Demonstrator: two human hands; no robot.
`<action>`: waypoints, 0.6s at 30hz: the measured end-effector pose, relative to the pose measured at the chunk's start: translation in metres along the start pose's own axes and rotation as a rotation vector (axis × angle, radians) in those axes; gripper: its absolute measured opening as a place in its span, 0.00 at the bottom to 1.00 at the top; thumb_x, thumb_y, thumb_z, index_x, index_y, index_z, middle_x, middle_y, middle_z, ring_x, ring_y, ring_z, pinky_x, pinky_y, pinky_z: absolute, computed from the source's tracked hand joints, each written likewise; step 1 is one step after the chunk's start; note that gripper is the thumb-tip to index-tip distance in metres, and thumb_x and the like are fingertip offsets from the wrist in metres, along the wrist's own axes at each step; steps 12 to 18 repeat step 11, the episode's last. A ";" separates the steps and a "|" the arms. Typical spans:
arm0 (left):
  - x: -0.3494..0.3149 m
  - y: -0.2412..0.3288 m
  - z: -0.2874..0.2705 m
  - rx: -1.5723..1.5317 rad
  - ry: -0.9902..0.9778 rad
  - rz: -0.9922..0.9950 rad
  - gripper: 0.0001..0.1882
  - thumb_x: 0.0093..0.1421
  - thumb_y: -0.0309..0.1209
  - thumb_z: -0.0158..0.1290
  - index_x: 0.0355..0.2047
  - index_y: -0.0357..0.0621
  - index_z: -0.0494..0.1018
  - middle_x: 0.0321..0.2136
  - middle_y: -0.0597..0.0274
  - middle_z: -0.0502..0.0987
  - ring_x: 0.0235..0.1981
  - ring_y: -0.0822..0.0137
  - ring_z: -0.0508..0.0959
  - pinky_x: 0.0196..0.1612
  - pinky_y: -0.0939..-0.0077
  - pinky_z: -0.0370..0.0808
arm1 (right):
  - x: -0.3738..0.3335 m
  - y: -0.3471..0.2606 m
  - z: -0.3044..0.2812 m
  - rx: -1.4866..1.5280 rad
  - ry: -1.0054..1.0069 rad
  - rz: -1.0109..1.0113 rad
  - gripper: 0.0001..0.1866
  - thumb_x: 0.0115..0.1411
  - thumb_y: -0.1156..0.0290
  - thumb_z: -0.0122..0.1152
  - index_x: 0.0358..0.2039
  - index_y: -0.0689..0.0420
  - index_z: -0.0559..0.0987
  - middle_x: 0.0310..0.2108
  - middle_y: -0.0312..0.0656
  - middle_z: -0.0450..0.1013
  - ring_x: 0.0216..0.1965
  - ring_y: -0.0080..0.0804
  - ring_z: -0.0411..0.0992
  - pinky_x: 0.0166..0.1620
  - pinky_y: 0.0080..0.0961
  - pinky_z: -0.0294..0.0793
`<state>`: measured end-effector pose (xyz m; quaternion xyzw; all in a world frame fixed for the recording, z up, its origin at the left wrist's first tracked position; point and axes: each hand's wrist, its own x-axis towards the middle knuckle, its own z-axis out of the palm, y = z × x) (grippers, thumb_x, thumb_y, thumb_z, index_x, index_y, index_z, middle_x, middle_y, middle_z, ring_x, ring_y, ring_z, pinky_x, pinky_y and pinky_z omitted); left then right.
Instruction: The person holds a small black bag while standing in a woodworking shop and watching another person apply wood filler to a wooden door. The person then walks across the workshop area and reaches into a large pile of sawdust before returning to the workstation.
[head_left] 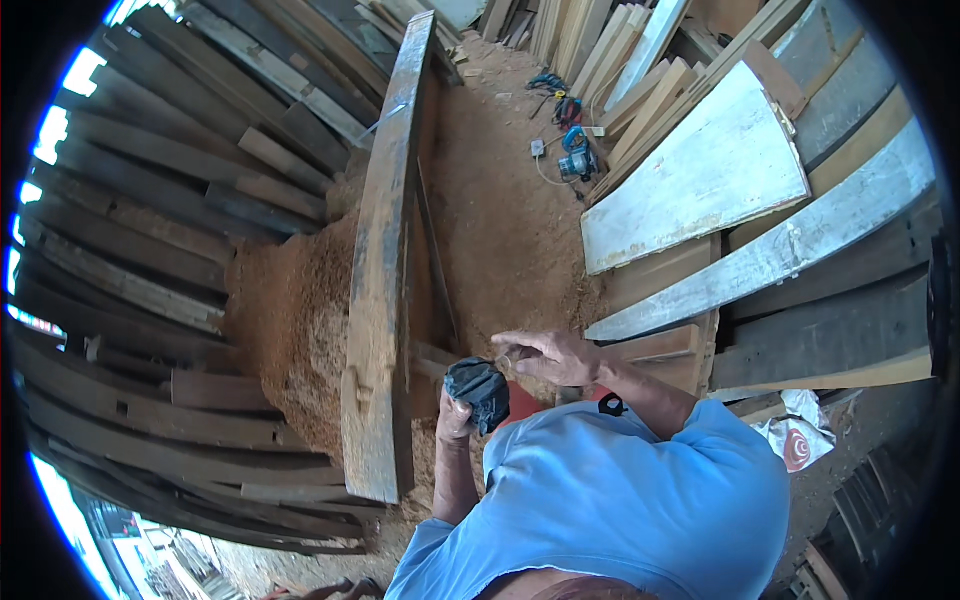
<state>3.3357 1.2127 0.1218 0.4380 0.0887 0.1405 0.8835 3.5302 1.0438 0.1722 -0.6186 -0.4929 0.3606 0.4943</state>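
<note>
My left hand point(455, 418) is closed around a dark blue-grey crumpled bundle point(477, 393), which looks like cloth or a soft bag; I cannot tell which. It is held in front of my chest, close to the near end of a long wooden beam point(372, 330). To the right of the bundle and slightly farther away, my right hand point(547, 357) has its fingers stretched toward the left, apart from the bundle. Nothing shows in that hand, though its underside is hidden.
Brown sawdust point(300, 340) is heaped left of the beam, before many stacked dark planks point(150, 230). Corded power tools point(575, 158) lie on the floor ahead. White-faced boards point(700, 165) lean on the right, and a white sack point(800, 430) lies at the lower right.
</note>
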 end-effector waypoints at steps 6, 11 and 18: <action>0.115 0.000 -0.018 0.010 -0.124 -0.089 0.51 0.46 0.56 0.71 0.59 0.33 0.65 0.49 0.56 0.77 0.50 0.63 0.78 0.56 0.66 0.75 | 0.075 0.044 -0.042 0.085 0.165 0.062 0.11 0.66 0.72 0.58 0.46 0.64 0.80 0.37 0.44 0.80 0.41 0.29 0.78 0.46 0.29 0.77; 0.227 0.014 -0.055 0.019 -0.206 -0.171 0.53 0.45 0.59 0.70 0.60 0.33 0.64 0.50 0.55 0.75 0.50 0.64 0.77 0.56 0.68 0.74 | 0.153 0.072 -0.109 -0.101 0.206 0.139 0.09 0.66 0.71 0.59 0.40 0.62 0.80 0.36 0.43 0.80 0.39 0.29 0.78 0.43 0.29 0.77; 0.227 0.014 -0.055 0.019 -0.206 -0.171 0.53 0.45 0.59 0.70 0.60 0.33 0.64 0.50 0.55 0.75 0.50 0.64 0.77 0.56 0.68 0.74 | 0.153 0.072 -0.109 -0.101 0.206 0.139 0.09 0.66 0.71 0.59 0.40 0.62 0.80 0.36 0.43 0.80 0.39 0.29 0.78 0.43 0.29 0.77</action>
